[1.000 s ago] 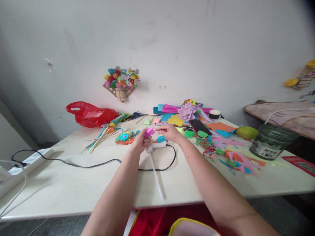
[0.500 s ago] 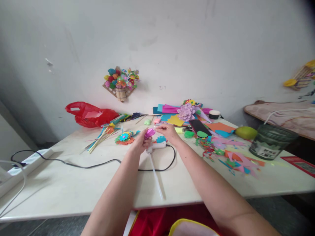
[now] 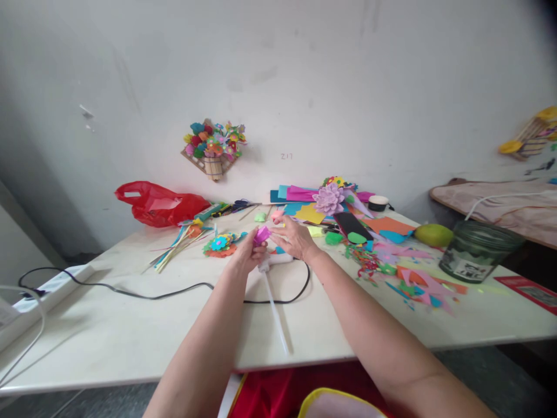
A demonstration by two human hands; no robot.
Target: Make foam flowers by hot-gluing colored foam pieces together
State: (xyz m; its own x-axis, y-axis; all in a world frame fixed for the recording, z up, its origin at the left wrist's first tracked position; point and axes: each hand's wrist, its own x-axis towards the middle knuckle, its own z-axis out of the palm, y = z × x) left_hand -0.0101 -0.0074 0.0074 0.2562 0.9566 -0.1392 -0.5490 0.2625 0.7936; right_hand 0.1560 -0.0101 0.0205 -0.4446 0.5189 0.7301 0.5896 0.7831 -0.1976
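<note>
My left hand point(image 3: 249, 252) is closed around a small bright purple craft piece point(image 3: 262, 234). Close to the piece's right side, my right hand point(image 3: 295, 239) has its fingers apart and nothing visible in them; whether a fingertip touches the piece I cannot tell. Beneath the hands lies a white hot glue gun point(image 3: 281, 259) with a long clear glue stick point(image 3: 275, 319) pointing toward me. Part of the gun is hidden by my hands. Left of them rests a layered foam flower point(image 3: 221, 244) in blue, yellow and orange.
A black cord point(image 3: 174, 294) runs to a power strip point(image 3: 52, 290) at left. Behind lie a red plastic bag point(image 3: 161, 203), coloured sheets point(image 3: 300, 193) and a lilac flower point(image 3: 329, 199). On the right are a phone point(image 3: 351, 225), foam scraps point(image 3: 429, 287) and a dark green jar point(image 3: 476, 252).
My right hand's fingers have spread from a pinch and moved slightly left and down, nearer the purple piece. My left hand keeps hold of it, shifted slightly left.
</note>
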